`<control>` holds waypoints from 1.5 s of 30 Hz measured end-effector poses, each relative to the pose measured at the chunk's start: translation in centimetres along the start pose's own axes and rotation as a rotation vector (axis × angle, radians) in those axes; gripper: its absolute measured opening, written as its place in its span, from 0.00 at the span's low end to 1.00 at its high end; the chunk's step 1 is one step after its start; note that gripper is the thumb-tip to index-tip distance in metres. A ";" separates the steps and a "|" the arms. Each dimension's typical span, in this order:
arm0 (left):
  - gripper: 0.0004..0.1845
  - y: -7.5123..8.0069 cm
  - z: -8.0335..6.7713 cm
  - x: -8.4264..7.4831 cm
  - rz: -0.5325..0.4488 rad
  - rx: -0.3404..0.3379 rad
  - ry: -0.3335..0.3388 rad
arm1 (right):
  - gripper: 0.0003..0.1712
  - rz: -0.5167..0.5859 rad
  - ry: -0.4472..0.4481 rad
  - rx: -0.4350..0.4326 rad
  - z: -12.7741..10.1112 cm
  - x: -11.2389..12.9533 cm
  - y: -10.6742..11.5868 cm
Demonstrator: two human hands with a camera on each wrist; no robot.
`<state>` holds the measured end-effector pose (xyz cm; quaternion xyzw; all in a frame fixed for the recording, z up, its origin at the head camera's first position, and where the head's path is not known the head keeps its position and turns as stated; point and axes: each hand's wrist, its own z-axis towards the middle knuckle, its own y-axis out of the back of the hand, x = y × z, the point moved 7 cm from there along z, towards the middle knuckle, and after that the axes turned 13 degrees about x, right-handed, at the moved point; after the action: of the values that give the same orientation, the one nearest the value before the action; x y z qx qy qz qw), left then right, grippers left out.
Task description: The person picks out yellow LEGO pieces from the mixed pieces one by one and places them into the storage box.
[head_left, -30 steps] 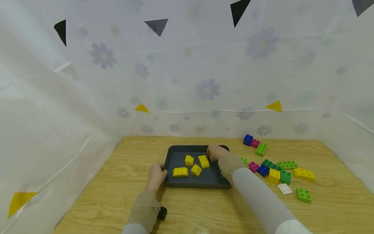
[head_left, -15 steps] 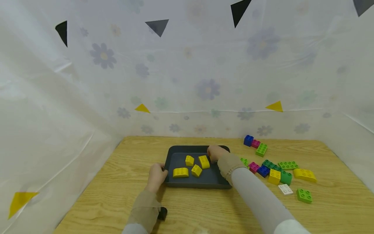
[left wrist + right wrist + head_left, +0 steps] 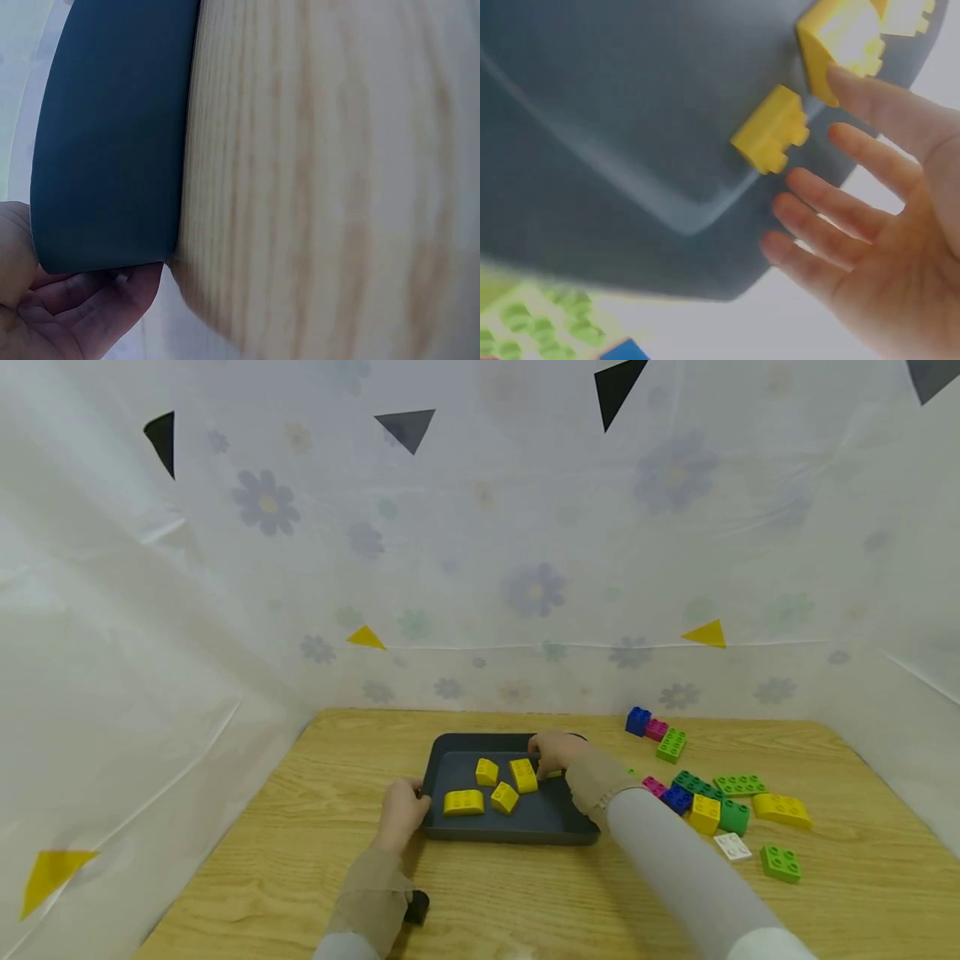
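Two hands work at a dark tray (image 3: 457, 839) on the wooden tabletop (image 3: 300, 877). Nearest, the left hand (image 3: 401, 814) steadies the tray's near-left corner: the left wrist view shows its fingers (image 3: 90, 296) lying loosely curled against the wall, touching rather than gripping. Past it, four yellow bricks (image 3: 491, 787) lie inside the tray. At the tray's far right the right hand (image 3: 553, 750) hovers over the floor with its fingers (image 3: 855, 217) spread apart and holding nothing. A small yellow brick (image 3: 771, 129) lies just beside the fingertips and another yellow piece (image 3: 838, 46) touches the topmost finger.

By my reading, a yellow brick has just been set down in the tray and the sorting is partly done. The next move would call for lifting the right hand clear of the tray wall and swinging it right.

To the right of the tray lies a loose scatter of bricks (image 3: 705, 797) in green, pink, blue and yellow, with a long yellow brick (image 3: 782, 810) at its outer edge and a white tile (image 3: 732, 846) nearer. Farther back, a blue brick (image 3: 637, 720) sits near the flowered backdrop (image 3: 525, 568). The neighbouring green and blue pieces crowd the yellow one in the scatter.
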<state>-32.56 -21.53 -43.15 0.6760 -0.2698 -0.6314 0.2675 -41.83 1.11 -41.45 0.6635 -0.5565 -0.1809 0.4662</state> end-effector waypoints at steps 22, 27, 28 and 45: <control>0.15 0.1 0.0 0.0 0.009 -0.003 0.001 | 0.43 -0.157 0.199 -0.307 -7.2 -1.8 5.9; 0.15 0.0 0.1 0.2 0.013 -0.002 -0.002 | 0.45 -0.181 0.214 -0.393 -8.6 -3.1 6.6; 0.15 0.0 0.1 0.2 0.012 -0.003 -0.002 | 0.45 -0.178 0.219 -0.409 -8.9 -3.4 6.7; 0.15 0.1 0.3 0.4 0.018 -0.004 -0.010 | 0.45 -0.175 0.235 -0.546 -14.9 -8.2 7.0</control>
<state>-32.79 -21.84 -43.40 0.6698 -0.2759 -0.6329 0.2732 -37.04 15.16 -30.55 0.5755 -0.3704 -0.2853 0.6710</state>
